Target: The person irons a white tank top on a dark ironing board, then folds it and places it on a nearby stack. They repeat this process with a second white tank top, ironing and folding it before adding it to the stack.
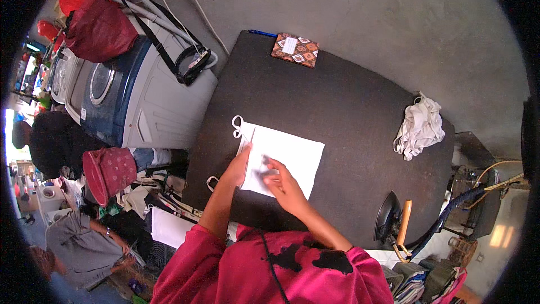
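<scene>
A white cloth pouch (291, 156) lies flat on the dark padded ironing table (329, 93), with thin white drawstring loops (237, 126) at its left edge. My left hand (240, 166) rests along the pouch's left edge, fingers extended. Above the lower middle of the cloth is my right hand (282, 183), its thumb and fingers apart and a blurred shadow beside them; nothing shows between them. To the right, an electric iron (388, 215) with a wooden handle rests near the table's front edge. A crumpled heap of off-white cloth (419, 126) lies at the right.
A patterned notebook (295, 50) and a blue pen (262, 33) are at the table's back edge, by the grey wall. A washing machine (168, 88) stands left, near a red bucket (110, 173). At lower left, a co-worker in grey (80, 240) handles something. The iron's dark cord (447, 215) runs right.
</scene>
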A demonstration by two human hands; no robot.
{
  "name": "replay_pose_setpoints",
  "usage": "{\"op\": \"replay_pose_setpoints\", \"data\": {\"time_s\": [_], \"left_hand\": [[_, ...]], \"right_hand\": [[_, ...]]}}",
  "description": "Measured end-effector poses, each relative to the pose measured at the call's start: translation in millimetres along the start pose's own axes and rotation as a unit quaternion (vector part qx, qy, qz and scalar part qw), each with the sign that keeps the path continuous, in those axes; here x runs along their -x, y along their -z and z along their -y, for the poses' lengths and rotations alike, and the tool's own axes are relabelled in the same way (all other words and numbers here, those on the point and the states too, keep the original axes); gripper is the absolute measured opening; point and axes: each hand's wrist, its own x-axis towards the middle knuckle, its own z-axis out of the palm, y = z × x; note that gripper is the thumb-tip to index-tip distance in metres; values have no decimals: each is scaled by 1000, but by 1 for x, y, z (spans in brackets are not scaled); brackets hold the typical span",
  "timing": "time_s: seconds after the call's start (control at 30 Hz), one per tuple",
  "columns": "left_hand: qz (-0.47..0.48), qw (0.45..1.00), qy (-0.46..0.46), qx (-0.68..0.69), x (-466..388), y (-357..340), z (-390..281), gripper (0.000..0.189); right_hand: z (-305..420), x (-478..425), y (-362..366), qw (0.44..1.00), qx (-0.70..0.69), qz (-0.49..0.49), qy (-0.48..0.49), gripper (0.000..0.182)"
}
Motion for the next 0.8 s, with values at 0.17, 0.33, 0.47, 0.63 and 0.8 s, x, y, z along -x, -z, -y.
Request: {"op": "replay_pose_setpoints", "data": {"time_s": [0.17,0.33,0.47,0.63,0.8], "left_hand": [[-77,937,-139,-311,10,-8,-18,48],[-260,659,-204,-676,22,-38,-41,49],[-167,502,-301,-793,1,-104,-42,61],[127,527,-172,-823,-75,-137,-21,63],[342,680,-21,-648,-89,-166,-87,46]], "right_hand": [[-33,-1,21,867,461,-152,116,53],[-67,-10,22,840,515,-156,64,65],[-45,28,28,881,401,-245,-54,69],[-80,59,16,896,339,-235,-165,58],[-75,79,78,964,115,-181,-157,23]]}}
